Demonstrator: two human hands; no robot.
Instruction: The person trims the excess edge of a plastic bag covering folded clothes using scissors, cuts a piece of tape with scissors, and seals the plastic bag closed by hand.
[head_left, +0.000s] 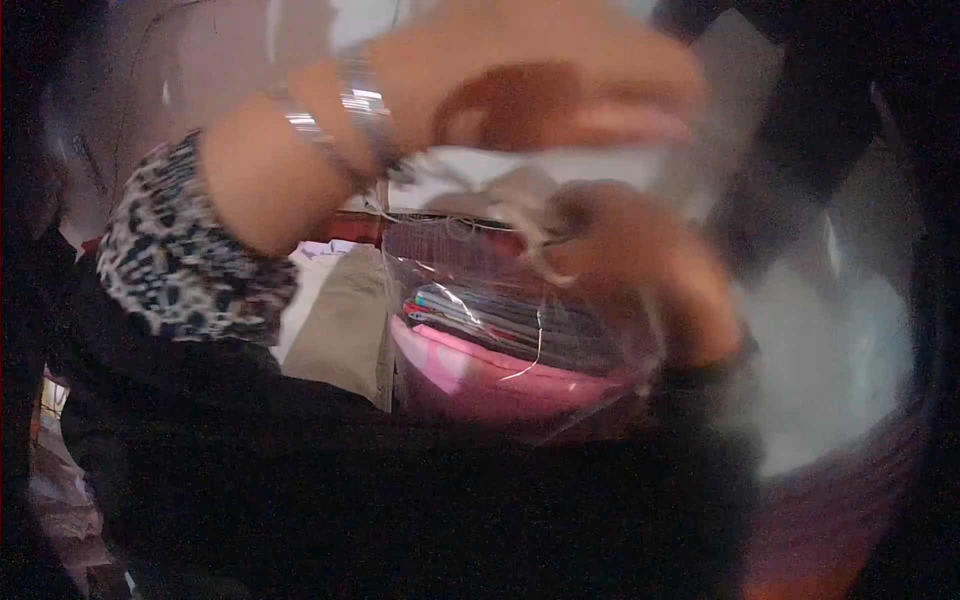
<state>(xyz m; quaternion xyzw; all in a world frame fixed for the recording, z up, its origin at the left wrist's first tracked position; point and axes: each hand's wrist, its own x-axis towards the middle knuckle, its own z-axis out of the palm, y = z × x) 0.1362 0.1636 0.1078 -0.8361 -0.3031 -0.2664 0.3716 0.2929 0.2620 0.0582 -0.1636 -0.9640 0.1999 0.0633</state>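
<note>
My left hand (560, 90), with bracelets (365, 105) at the wrist and a leopard-print cuff (190, 250), reaches across the upper middle. It is blurred, and what its fingers do is hard to make out. Lower right, my right hand (650, 260) is curled beside a beige cord or strip (530, 225); motion smears its fingertips. Just below the hands is a clear plastic bag (460, 265). Inside it lie a pink folded cloth (480, 370) and a stack of thin folded items (490, 315).
A beige folded cloth (345, 315) stands left of the bag. Black fabric (400, 500) covers the lower foreground. Pale, shiny plastic-like material (830, 330) lies at the right, with purple fabric (820, 510) under it.
</note>
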